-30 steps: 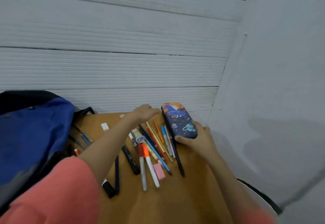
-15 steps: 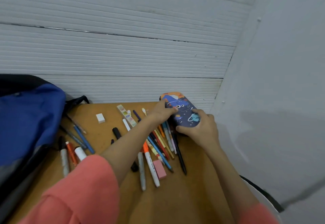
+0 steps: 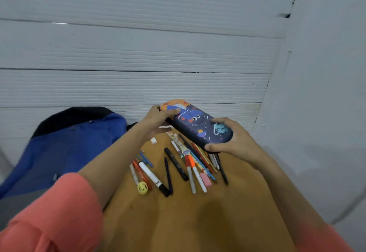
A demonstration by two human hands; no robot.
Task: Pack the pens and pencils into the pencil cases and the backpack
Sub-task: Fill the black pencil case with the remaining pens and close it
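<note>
At your far left the blue and black backpack leans against the white ribbed wall, its base on the brown bench. Just right of it, loose on the bench, lie a small yellow round piece, a red pen and a white marker with a black cap; a small white eraser sits further back.

Your left hand grips the far end of the dark space-print pencil case: the thumb lies across its orange top, and the fingers curl underneath it.

Below the case, a black marker and a fan of pens and pencils lie side by side on the bench, with a pink eraser among their near ends.

You hold the pencil case tilted, above the far ends of those pens, apart from the bench. I cannot tell whether it is zipped.

Your right hand clamps its near end, fingers curled over the top by the planet print and the thumb pressed on the lower edge.
</note>
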